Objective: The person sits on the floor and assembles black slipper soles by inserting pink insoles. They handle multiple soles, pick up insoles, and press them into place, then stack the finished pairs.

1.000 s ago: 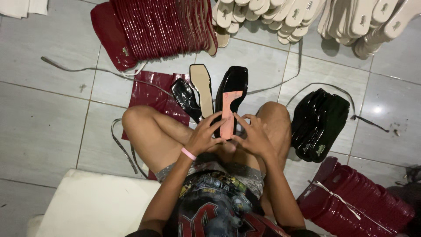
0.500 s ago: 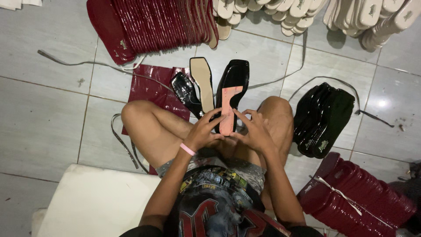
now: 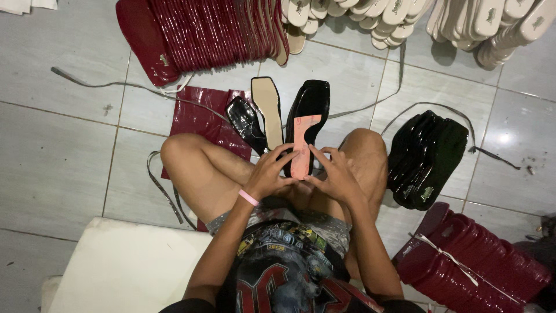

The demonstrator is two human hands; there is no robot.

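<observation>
Your room is tight: red insole stack far left, cream soles far, black bundle right, bare tile left. Your left hand and right hand meet between your knees, fingers curled, both pinching the pink insole board against the black glossy sole, toe pointing far.

Single head-worn view, looking steeply down over the wearer's own torso and crossed legs at close range. Tiled floor fills the frame out to 12 o'clock. White cushion at 7 o'clock. No second view to compare.
</observation>
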